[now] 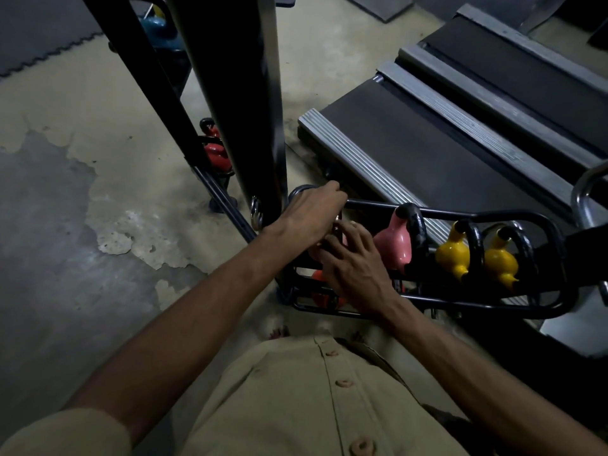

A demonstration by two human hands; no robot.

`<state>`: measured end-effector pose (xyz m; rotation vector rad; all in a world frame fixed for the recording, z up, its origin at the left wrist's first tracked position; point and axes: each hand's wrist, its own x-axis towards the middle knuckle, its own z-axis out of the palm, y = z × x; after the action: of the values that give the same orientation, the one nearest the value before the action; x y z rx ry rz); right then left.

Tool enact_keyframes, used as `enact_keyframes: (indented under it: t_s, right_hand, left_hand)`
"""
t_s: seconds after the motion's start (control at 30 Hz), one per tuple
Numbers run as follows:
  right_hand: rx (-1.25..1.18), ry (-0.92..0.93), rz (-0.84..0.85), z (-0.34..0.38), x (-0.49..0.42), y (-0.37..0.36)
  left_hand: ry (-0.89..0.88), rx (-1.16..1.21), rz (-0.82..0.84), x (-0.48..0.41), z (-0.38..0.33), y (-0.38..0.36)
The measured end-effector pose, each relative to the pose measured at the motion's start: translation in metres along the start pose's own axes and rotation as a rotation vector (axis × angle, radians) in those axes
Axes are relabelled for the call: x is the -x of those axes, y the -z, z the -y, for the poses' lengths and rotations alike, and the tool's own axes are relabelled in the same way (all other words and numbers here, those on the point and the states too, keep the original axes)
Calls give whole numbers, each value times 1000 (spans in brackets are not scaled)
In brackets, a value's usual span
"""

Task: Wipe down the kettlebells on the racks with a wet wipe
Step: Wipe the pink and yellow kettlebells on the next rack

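End kettlebell (343, 240): pink-bodied iron weight at the left end of the rack's upper tier, almost wholly covered by both hands, with only a sliver of pink showing between them.
Left hand (311, 213): stretched out to the rack's left end, fingers held together and curled down over the top of the end kettlebell, clamped on it. Fingertips and the part gripped are hidden behind the knuckles.
Right hand (357, 261): laid on the near side of the end kettlebell, fingers straight and slightly apart, pressing flat. Cannot tell what lies under the palm.
Rack (493, 214): low two-tier frame of black steel tube, close in front of the person, with both hands at its left end.
Neighbouring weights: glossy pink kettlebell with a black handle (394, 246) just beside the right hand, then two yellow kettlebells with black handles (452, 255) (500, 263) further right on the same tier.
Lower tier: orange kettlebell (320, 291) beneath the right hand, partly hidden.
Farther back: red kettlebell (215, 153) low behind a black upright post (243, 93), teal kettlebell (158, 26) near the top edge.
Right of the rack: treadmill decks with black belts and ribbed grey side rails (411, 149).
Floor (98, 192): concrete with patchy, peeling grey paint.
Clothing: beige buttoned shirt (296, 406) at the bottom edge.
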<state>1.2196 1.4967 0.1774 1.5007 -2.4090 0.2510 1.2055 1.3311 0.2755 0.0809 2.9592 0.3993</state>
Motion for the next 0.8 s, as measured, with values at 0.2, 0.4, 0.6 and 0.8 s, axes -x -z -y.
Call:
enact_keyframes:
  t_s: [0.2, 0.4, 0.6, 0.8]
  right_hand:
    - [120, 190, -6, 2, 12, -4]
    - [39, 109, -53, 1, 30, -7]
    - [-582, -608, -200, 17, 34, -4]
    - [-1422, -1084, -154, 1, -7, 2]
  left_hand:
    - [12, -6, -3, 0, -1, 0]
    - [3, 36, 40, -1, 1, 4]
    - [-14, 6, 50, -1, 3, 1]
    - [-28, -16, 51, -2, 2, 2]
